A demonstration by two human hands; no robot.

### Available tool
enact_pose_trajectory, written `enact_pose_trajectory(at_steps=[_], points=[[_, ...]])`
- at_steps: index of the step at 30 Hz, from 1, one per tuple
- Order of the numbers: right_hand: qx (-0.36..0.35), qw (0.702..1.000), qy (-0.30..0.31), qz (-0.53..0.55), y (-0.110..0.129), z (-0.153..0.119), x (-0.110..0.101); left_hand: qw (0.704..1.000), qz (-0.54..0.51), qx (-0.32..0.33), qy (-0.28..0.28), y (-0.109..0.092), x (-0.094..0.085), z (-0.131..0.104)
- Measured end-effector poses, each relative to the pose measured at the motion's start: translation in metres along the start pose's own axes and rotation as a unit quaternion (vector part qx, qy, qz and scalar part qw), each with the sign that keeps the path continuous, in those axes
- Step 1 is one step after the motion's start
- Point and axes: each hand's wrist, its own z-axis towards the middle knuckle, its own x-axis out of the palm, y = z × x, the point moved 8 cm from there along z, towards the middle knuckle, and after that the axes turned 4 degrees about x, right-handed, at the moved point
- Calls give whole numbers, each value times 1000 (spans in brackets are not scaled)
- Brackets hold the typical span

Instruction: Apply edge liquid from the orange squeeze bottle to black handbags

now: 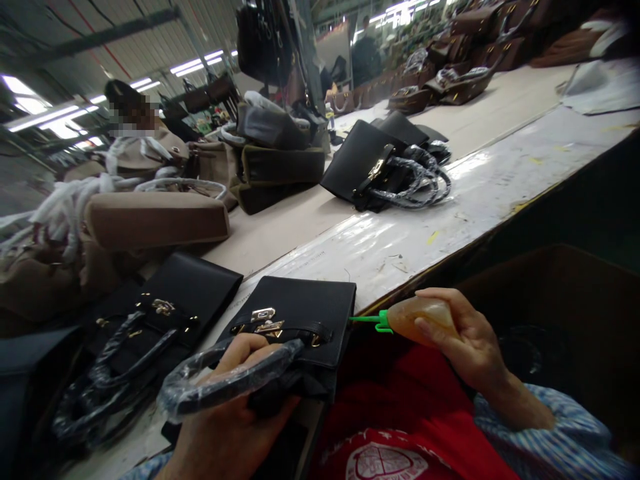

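My right hand (465, 340) is wrapped round a squeeze bottle (417, 319) of amber liquid with a green nozzle. The nozzle tip points left and meets or nearly meets the side edge of a black handbag (305, 300) lying on the table. My left hand (235, 407) reaches through the bag's plastic-wrapped handle (235, 387) and grips the bag near its opening, by the gold clasp (267, 325); some of its fingers are hidden. Left of it lies a second black handbag (200, 293) with wrapped handles and gold fittings.
More black handbags (360, 163) lie farther along the long white table (380, 247). Beige bags (157, 217) and dark olive bags (283, 163) are piled at the left and back. Brown bags (465, 83) stand at the far right. A person (133, 113) is behind the beige pile.
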Motion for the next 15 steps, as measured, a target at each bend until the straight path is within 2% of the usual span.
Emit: enact_pose_trajectory(at_steps=[4,8,10,15], points=[[-22,999,43,-2,5,-2,7,1000,-18,13,-14,-1,-2,0],[-26,999,19,-12,7,-2,3,1000,-18,7,-12,1,-1,2],[-22,999,27,-4,9,-2,2,1000,-21,5,-13,1,-2,2],[18,999,-7,33,8,-5,-6,998,-46,6,-32,0,-5,2]])
